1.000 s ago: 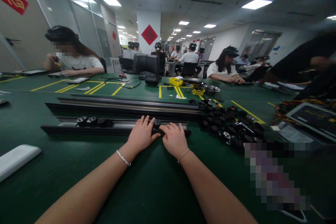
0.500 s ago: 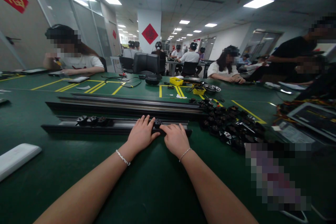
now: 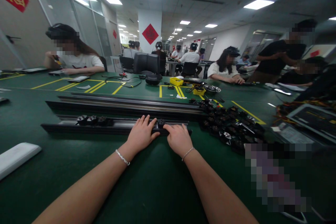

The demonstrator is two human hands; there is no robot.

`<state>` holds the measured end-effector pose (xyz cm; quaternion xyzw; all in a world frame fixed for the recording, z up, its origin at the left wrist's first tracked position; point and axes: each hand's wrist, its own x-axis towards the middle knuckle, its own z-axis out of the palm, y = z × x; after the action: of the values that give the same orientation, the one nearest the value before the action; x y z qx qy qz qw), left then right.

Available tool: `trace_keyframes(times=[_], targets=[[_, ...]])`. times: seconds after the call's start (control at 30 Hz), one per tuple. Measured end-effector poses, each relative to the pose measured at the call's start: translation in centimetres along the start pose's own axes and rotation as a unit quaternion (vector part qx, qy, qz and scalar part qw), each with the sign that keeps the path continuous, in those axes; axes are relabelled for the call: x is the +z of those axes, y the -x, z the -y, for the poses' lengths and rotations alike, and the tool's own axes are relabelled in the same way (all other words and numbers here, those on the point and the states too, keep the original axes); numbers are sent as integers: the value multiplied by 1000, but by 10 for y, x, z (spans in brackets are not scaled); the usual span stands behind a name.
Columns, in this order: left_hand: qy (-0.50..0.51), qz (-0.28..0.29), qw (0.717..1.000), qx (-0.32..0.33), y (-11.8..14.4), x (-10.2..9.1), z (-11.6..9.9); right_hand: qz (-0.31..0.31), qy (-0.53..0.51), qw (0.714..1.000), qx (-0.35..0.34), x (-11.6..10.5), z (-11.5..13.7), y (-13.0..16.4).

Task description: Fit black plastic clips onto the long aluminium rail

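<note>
At least 4 black parts (image 3: pixel 92 120) sit in the near rail (image 3: pixel 69 130), 1 between the left hand (image 3: pixel 141 132) and right hand (image 3: pixel 180 140), fingers apart; the heap (image 3: pixel 233 126) lies outside

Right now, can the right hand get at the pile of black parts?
Probably yes: the pile of black parts sits to the right of the right hand, past the end of the front rail, and nothing tall appears between them.

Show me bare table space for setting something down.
Free: the green tabletop between the white rounded slab and left forearm, and between that and right forearm. Crowded: right of the nearer long black metal channel, where small black parts lie heaped.
</note>
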<state>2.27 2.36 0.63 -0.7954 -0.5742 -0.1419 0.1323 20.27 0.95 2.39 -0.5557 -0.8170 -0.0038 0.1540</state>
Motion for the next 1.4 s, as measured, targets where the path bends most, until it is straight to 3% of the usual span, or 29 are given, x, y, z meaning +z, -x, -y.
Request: trace_keyframes(times=[0.57, 0.9, 1.0, 1.23, 1.4], targets=[[7, 3, 1000, 1, 0, -3, 0, 21, 28, 999, 21, -13, -10, 3], [-1, -3, 1000, 4, 1, -3, 0, -7, 33, 999, 31, -17, -21, 2], [6, -1, 1000, 3, 0, -4, -1, -31, 11, 999, 29, -16, -25, 1], [21, -9, 1000, 3, 0, -5, -2, -182, -83, 975, 91, -1, -12, -7], [29, -10, 1000, -1, 0, -6, -3, -145, -72, 977, 136, 9, 3, -17]])
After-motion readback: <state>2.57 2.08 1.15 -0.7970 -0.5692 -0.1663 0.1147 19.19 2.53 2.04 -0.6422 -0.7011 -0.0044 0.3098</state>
